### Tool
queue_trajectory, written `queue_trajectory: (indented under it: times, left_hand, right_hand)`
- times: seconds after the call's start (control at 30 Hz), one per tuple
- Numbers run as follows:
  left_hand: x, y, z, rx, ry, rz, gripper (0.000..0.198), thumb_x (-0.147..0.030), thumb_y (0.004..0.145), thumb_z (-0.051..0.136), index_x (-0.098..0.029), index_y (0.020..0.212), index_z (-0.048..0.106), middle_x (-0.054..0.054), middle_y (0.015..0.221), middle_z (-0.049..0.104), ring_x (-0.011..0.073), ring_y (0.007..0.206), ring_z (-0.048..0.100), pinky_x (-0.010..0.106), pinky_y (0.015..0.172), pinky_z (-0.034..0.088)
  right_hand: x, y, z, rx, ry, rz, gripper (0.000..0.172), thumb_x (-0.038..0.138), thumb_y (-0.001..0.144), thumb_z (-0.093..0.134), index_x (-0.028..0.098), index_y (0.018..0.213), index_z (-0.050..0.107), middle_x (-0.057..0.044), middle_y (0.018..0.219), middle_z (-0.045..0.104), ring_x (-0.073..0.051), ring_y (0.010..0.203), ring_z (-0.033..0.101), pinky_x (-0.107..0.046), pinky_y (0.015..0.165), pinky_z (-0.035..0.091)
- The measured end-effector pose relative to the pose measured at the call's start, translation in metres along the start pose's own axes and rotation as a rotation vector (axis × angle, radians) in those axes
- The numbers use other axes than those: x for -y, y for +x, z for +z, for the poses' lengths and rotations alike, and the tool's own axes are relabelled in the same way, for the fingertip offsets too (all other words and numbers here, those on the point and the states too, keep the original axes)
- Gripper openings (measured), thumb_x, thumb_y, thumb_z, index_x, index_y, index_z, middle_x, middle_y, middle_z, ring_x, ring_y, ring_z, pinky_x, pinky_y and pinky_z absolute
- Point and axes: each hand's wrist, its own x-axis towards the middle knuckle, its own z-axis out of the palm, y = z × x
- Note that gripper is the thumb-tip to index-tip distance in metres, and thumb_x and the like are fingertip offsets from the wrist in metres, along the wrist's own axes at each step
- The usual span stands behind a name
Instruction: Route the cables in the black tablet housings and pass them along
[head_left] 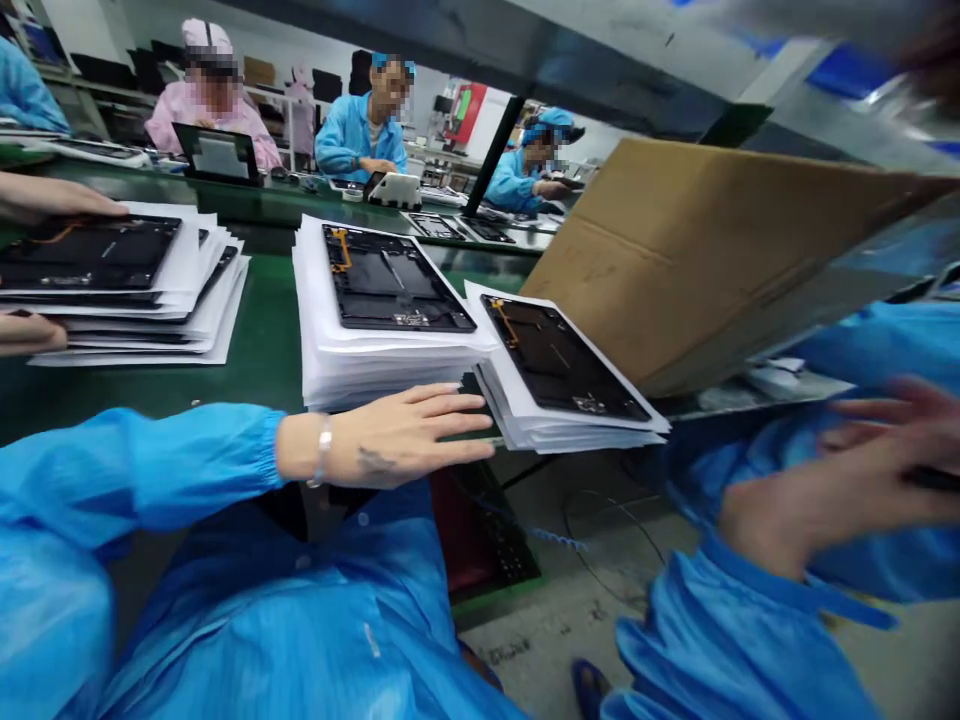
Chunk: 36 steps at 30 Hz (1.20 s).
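My left hand (397, 435), with a bracelet at its wrist, reaches across palm down, fingers stretched out. Its fingertips are at the near left corner of the right stack of white sheets (517, 430), whose top carries a black tablet housing (562, 355). Just behind this hand stands a taller stack of white sheets (322, 365) with another black housing (401, 280), which has an orange flex cable, on top. My right hand (840, 490), at the right edge, is smeared by motion and partly cut off. A dark sliver shows at its fingers; whether it is held is unclear.
At left, another person's hands (56, 195) touch a third stack of housings and sheets (214, 320). A large cardboard box (675, 250) stands behind the right stack. Co-workers (364, 130) sit across the green bench (262, 290). Someone in blue is close at right.
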Motion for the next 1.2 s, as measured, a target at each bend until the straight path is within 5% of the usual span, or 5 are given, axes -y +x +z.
queue_trajectory:
  times: [0.17, 0.3, 0.4, 0.8, 1.2]
  left_hand:
    - [-0.003, -0.065, -0.063, -0.211, 0.176, -0.083, 0.031, -0.013, 0.100, 0.044, -0.017, 0.125, 0.062, 0.011, 0.136, 0.065, 0.0248, 0.141, 0.050, 0.043, 0.118, 0.042]
    - [0.007, -0.083, -0.097, -0.422, 0.296, -0.411, 0.026, -0.008, 0.095, 0.056, -0.017, 0.118, 0.062, 0.010, 0.112, 0.071, 0.0197, 0.107, 0.069, 0.032, 0.092, 0.056]
    - [0.020, -0.084, -0.102, -0.348, 0.324, -0.499, 0.022, -0.009, 0.096, 0.056, -0.015, 0.117, 0.062, 0.010, 0.108, 0.070, 0.0171, 0.095, 0.068, 0.029, 0.086, 0.056]
    - [0.040, -0.080, -0.085, -0.386, 0.017, -0.570, 0.021, -0.007, 0.097, 0.054, -0.018, 0.113, 0.063, 0.007, 0.103, 0.073, 0.0145, 0.095, 0.070, 0.027, 0.083, 0.059]
    - [0.029, -0.077, -0.086, -0.261, 0.227, -0.593, 0.030, -0.006, 0.098, 0.048, -0.017, 0.118, 0.068, 0.007, 0.112, 0.071, 0.0133, 0.102, 0.070, 0.022, 0.088, 0.059]
  right_hand:
    - [0.077, -0.058, 0.022, 0.396, 0.227, 0.098, 0.052, 0.054, 0.101, 0.045, 0.015, 0.100, 0.079, -0.010, 0.077, 0.069, -0.015, 0.060, 0.055, -0.034, 0.057, 0.040]
    - [0.154, -0.084, 0.055, 0.834, 0.441, -0.372, 0.043, 0.045, 0.104, 0.043, 0.018, 0.119, 0.073, -0.011, 0.098, 0.073, -0.018, 0.083, 0.067, -0.033, 0.073, 0.052]
    - [0.185, -0.094, 0.078, 0.997, 0.471, -0.632, 0.033, 0.031, 0.101, 0.052, 0.015, 0.126, 0.067, -0.014, 0.111, 0.072, -0.023, 0.097, 0.066, -0.038, 0.080, 0.052]
    - [0.189, -0.150, 0.102, 0.870, 0.383, -0.619, 0.033, 0.004, 0.088, 0.063, 0.007, 0.120, 0.067, -0.018, 0.112, 0.070, -0.026, 0.092, 0.059, -0.040, 0.079, 0.047]
    - [0.187, -0.161, 0.103, 0.868, 0.402, -0.558, 0.045, 0.000, 0.088, 0.049, 0.016, 0.128, 0.064, -0.016, 0.116, 0.070, -0.027, 0.097, 0.061, -0.040, 0.078, 0.046]
